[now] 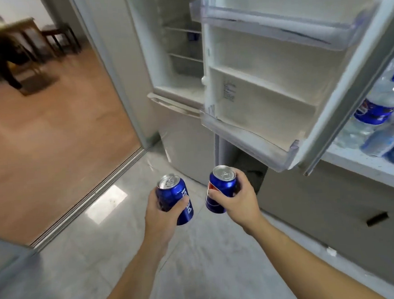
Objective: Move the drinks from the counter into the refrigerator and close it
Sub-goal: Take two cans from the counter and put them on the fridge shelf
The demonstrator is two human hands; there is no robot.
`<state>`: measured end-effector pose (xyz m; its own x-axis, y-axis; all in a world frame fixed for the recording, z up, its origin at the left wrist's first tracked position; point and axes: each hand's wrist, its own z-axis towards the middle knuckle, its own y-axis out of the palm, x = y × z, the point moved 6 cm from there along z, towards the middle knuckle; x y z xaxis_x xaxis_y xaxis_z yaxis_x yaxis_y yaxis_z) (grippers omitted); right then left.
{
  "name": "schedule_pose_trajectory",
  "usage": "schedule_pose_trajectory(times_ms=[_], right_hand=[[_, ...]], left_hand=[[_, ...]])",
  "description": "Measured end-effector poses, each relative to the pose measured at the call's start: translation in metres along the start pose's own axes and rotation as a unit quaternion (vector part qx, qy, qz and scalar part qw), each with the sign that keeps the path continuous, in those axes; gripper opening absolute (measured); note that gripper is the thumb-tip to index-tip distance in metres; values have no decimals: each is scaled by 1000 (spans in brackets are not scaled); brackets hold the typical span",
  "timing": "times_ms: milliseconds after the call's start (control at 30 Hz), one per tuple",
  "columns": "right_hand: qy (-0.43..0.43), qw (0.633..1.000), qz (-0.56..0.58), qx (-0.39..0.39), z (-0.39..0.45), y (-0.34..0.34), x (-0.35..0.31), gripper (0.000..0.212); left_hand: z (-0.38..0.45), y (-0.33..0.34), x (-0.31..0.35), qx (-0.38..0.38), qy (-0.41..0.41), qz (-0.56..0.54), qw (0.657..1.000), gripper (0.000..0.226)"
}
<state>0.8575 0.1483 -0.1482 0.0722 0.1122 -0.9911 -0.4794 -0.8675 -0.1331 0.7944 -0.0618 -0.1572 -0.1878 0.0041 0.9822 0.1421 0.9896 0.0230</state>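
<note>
Tiled floor below, fridge door (279,73) open; my left hand (159,212) and right hand (238,202) each grip a can, left can (175,197), right can (221,189). Clip that bottom door shelf (249,141) and I'd likely drop one.

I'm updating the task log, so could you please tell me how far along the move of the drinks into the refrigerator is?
Done: the refrigerator door stands open, its shelves bare. In hand: the left hand grips one blue can and the right hand grips another blue can, both held short of the fridge. Left: shelve both cans, fetch the water bottles lying on the counter, then close the door.
</note>
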Motion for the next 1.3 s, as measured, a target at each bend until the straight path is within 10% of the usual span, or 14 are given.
schedule_pose_trajectory(times_ms=[533, 1300], right_hand=[[-5, 1000, -4, -25, 216, 177, -22, 64], [19, 967, -28, 254, 638, 195, -67, 59]], left_hand=[[251, -90, 56, 19, 26, 27, 999, 59], [696, 37, 161, -191, 71, 68, 977, 59]])
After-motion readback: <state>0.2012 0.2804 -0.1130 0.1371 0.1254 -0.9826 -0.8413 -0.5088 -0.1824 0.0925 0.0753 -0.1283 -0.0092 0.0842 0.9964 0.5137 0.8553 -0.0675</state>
